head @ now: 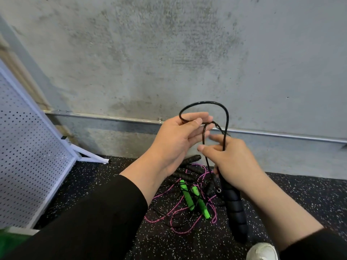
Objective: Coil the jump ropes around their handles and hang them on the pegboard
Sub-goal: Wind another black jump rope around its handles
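My right hand (231, 162) grips the top of a black ribbed jump-rope handle (235, 209) that hangs down from it. Its thin black rope (216, 104) arches up in a loop to my left hand (180, 136), which pinches the rope between thumb and fingers. On the floor below lie more jump ropes: two green handles (194, 198), several black handles (189, 166) and a tangled pink rope (180, 220). A white pegboard (24, 147) leans at the left.
A grey concrete wall (169, 62) with a metal conduit (281, 135) rises close ahead. The floor is black speckled rubber (93, 181). The pegboard's white foot (92, 156) juts onto the floor. My white shoe (262, 251) shows at the bottom right.
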{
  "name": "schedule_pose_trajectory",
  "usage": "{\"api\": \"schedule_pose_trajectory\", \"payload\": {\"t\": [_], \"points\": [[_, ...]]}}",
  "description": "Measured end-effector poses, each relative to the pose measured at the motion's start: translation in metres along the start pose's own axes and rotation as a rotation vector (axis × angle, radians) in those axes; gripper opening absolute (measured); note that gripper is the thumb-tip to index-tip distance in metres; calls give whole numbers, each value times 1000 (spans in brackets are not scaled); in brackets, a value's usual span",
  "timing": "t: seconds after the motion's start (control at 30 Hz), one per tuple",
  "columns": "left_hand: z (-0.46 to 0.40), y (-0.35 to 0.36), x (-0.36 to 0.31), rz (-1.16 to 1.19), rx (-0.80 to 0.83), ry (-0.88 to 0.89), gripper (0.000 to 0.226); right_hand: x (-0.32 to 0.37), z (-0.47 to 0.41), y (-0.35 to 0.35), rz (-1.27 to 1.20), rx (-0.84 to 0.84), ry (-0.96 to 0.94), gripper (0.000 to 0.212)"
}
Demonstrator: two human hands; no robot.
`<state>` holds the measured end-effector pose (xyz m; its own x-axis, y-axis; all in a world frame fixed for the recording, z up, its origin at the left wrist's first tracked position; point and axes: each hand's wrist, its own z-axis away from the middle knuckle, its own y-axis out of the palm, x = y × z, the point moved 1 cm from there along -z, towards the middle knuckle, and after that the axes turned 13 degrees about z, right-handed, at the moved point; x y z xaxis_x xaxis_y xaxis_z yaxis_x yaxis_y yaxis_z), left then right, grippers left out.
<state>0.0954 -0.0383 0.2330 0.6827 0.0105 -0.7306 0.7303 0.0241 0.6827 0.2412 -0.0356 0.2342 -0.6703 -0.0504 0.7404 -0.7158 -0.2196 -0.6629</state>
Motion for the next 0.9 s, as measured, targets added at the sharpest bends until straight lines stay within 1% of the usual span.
{"api": "schedule_pose_trajectory", "payload": {"t": [0.03, 0.07, 0.1, 0.17, 0.23, 0.3, 0.33, 0.37, 0.4, 0.43, 0.47, 0.53, 0.57, 0.63, 0.67, 0.7, 0.83, 0.87, 0.9], "points": [[0, -1, -1, 5, 3, 9, 22, -1, 0, 3, 53, 30, -5, 24], [-1, -2, -3, 15, 3, 18, 22, -1, 0, 6, 97, 65, -9, 15], [-2, -3, -4, 25, -3, 29, 22, -1, 0, 8, 133, 90, -7, 20], [-2, -4, -9, -8, -22, 51, 25, -1, -1, 10, 132, 76, -7, 29], [-1, -5, -12, -178, -61, 58, 33, 2, -2, 9, 17, 22, -38, 29], [0, -11, -9, -381, -141, -5, 48, 4, -3, 7, -144, -40, -41, 26], [0, -15, -8, -480, -194, -39, 51, 5, -3, 6, -241, -56, -28, 24], [0, -19, -7, -597, -235, -56, 44, 5, -4, 5, -338, -54, -12, 22], [0, -23, -7, -724, -238, -67, 31, 7, -4, 4, -419, -42, 3, 21], [1, -25, -7, -832, -183, -95, 20, 8, -5, 4, -472, -29, 17, 20], [2, -26, -6, -894, -77, -143, 16, 9, -5, 4, -513, -22, 27, 20], [10, -25, -5, -934, 149, -284, 29, 12, -7, 2, -580, -26, 43, 20], [14, -25, -3, -969, 244, -342, 31, 14, -8, 1, -610, -29, 49, 20], [16, -28, 2, -1072, 365, -368, 27, 15, -11, -4, -642, -34, 51, 20], [16, -30, 5, -1085, 368, -355, 25, 14, -12, -6, -639, -35, 53, 21], [16, -31, 7, -1057, 333, -342, 25, 12, -13, -7, -620, -36, 57, 21], [12, -30, 4, -752, 104, -243, 25, 7, -12, -2, -363, -34, 53, 19], [11, -29, 1, -731, 65, -216, 26, 6, -10, 1, -306, -15, 51, 18], [9, -29, -1, -760, 28, -182, 27, 5, -9, 4, -268, 8, 54, 16]]}}
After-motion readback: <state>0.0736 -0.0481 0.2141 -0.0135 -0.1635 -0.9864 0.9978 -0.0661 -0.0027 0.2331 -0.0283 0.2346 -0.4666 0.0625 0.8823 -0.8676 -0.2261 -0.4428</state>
